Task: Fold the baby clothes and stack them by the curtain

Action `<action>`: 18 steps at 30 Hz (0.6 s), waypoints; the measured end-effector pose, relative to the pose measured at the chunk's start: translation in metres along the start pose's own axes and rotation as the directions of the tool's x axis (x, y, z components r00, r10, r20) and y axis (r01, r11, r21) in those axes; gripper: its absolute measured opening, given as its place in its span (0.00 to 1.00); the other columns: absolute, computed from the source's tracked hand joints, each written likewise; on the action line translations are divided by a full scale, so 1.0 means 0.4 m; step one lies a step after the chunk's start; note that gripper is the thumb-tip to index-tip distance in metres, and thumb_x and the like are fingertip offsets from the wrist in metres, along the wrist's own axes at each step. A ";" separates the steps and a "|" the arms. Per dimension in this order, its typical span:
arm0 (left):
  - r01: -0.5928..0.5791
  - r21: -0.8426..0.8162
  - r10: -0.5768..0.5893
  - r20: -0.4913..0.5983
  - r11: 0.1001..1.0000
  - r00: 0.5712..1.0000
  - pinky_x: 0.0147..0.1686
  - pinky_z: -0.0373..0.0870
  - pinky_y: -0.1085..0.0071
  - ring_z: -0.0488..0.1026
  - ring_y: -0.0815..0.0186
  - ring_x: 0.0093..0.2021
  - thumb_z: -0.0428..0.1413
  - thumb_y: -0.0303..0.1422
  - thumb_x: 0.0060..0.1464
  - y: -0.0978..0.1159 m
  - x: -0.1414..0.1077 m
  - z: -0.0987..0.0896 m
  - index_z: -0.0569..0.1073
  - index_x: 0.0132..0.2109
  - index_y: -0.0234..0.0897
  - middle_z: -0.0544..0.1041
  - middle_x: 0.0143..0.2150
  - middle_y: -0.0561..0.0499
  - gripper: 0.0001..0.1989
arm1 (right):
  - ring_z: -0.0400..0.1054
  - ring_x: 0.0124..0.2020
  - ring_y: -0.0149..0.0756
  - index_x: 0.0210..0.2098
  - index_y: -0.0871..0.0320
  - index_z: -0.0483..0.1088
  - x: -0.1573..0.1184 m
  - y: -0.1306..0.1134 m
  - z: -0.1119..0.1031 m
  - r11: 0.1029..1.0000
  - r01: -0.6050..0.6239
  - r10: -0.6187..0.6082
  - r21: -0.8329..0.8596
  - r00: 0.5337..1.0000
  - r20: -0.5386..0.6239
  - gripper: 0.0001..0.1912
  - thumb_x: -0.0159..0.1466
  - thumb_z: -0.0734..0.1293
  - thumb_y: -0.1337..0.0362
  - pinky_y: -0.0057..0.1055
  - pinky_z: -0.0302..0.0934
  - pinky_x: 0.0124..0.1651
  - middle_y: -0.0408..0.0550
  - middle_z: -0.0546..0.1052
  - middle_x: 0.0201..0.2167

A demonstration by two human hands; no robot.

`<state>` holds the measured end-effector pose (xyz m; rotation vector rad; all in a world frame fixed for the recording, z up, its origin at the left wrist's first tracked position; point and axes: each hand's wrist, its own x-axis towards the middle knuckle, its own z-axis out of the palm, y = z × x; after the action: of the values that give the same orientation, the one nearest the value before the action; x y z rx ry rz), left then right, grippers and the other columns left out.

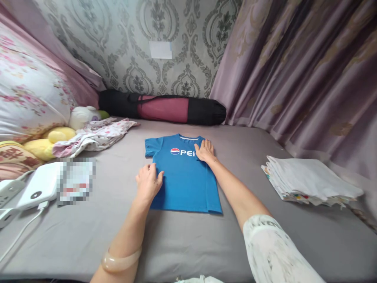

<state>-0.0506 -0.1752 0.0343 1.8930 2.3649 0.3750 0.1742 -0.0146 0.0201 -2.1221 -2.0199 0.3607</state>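
Observation:
A blue short-sleeved T-shirt (182,184) lies spread on the grey bed sheet, collar pointing away from me. Its chest carries a round red, white and blue logo and white letters, partly covered on the right. Along the shirt's right side a strip is folded inward, and the right sleeve does not show at its full length. My right hand (205,150) rests flat on the upper right of the shirt, fingers stretched out. At the left edge, below the spread left sleeve, my left hand (149,181) touches the fabric with its fingers slightly bent and thumb apart.
Folded white clothes (312,181) are stacked at the right. A black and maroon long bag (163,109) lies along the wall. To the left are a patterned garment (97,135), a yellow plush toy (44,147), a white power bank (41,184) with a cable, and a blurred packet (77,179).

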 end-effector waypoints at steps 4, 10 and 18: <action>0.082 0.038 -0.084 0.069 0.996 0.994 0.50 0.67 0.60 0.68 0.49 0.56 0.47 0.39 0.64 -0.015 0.006 -0.022 0.66 0.59 0.29 0.72 0.53 0.35 0.23 | 0.32 0.72 0.50 0.69 0.76 0.43 0.006 -0.004 0.023 0.999 -0.012 0.013 -0.043 1.000 0.008 0.39 0.72 0.46 0.50 0.45 0.30 0.70 0.65 0.42 0.71; 0.160 0.026 -0.161 0.210 0.987 0.964 0.45 0.68 0.66 0.74 0.54 0.51 0.45 0.41 0.65 -0.048 0.020 -0.045 0.69 0.50 0.33 0.77 0.49 0.39 0.17 | 0.37 0.71 0.53 0.68 0.76 0.47 0.020 -0.005 0.014 0.991 -0.025 0.029 -0.129 0.999 0.035 0.38 0.71 0.48 0.50 0.49 0.33 0.69 0.67 0.46 0.71; 0.231 -0.042 -0.211 0.279 0.972 0.937 0.41 0.67 0.67 0.76 0.54 0.49 0.46 0.43 0.63 -0.061 0.019 -0.062 0.72 0.46 0.36 0.79 0.46 0.39 0.17 | 0.65 0.57 0.46 0.54 0.61 0.69 -0.018 -0.240 -0.005 0.951 0.307 -0.308 -0.018 0.947 -0.093 0.19 0.70 0.55 0.63 0.39 0.55 0.59 0.60 0.74 0.53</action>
<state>-0.0809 -0.1759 0.0531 1.5132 2.3082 0.1664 0.0830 -0.0165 0.0513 -1.7467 -2.2472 0.2026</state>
